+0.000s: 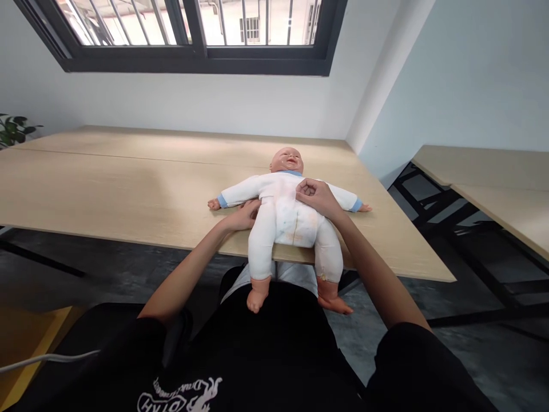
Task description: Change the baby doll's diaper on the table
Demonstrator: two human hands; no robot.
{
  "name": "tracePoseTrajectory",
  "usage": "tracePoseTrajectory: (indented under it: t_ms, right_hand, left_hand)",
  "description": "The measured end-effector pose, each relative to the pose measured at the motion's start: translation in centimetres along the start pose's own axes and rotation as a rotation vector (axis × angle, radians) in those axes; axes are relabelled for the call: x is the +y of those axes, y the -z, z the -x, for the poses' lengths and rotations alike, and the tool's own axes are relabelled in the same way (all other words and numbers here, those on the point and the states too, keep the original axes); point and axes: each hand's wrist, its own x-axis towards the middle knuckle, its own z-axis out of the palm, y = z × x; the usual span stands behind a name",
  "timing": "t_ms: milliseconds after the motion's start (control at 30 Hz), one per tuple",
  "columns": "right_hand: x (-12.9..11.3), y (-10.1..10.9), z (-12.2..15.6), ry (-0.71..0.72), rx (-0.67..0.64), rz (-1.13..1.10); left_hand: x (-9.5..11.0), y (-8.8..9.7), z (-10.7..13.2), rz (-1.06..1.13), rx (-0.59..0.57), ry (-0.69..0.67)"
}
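Note:
A baby doll (285, 197) lies on its back on the light wooden table (163, 194), head toward the window. Its outfit is white with blue collar and cuffs, and stains mark the front. Both arms are spread wide, while the legs hang over the table's near edge. Against the doll's side at the waist, my left hand (246, 215) is closed on it, fingertips partly hidden. Over its chest and belly, my right hand (316, 195) has curled fingers pressed together; whether cloth is pinched in them cannot be made out.
A barred window (201, 57) is in the wall behind the table. Another wooden table (493, 171) with dark legs stands to the right. At lower left are a yellow surface (34, 343) and a white cable (51, 357). Plant leaves (17, 129) show at far left.

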Motion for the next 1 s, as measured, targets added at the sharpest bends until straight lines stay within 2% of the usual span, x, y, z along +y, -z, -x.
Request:
tracePoseTrajectory:
  t_ms: [67, 133, 267, 467, 667, 1000]
  right_hand:
    - [0.4, 0.4, -0.1, -0.012, 0.008, -0.031]
    - [0.7, 0.8, -0.2, -0.026, 0.022, -0.057]
    - [0.9, 0.9, -0.2, -0.052, 0.014, -0.071]
    - [0.8, 0.7, -0.2, -0.042, 0.008, -0.003]
    - [0.6, 0.6, -0.1, -0.047, 0.006, 0.015]
    - [-0.1, 0.5, 0.2, -0.054, -0.036, -0.045]
  left_hand:
    - [0.9, -0.4, 0.1, 0.199, 0.03, -0.041]
    - [1.6, -0.8, 0.0, 0.285, 0.077, -0.077]
    - [1.4, -1.3, -0.7, 0.196, 0.125, -0.117]
    - [-0.7, -0.8, -1.2, -0.011, 0.079, -0.181]
    - [0.2, -0.2, -0.5, -0.032, 0.022, -0.093]
    - [0.9, -0.1, 0.5, 0.02, 0.04, -0.212]
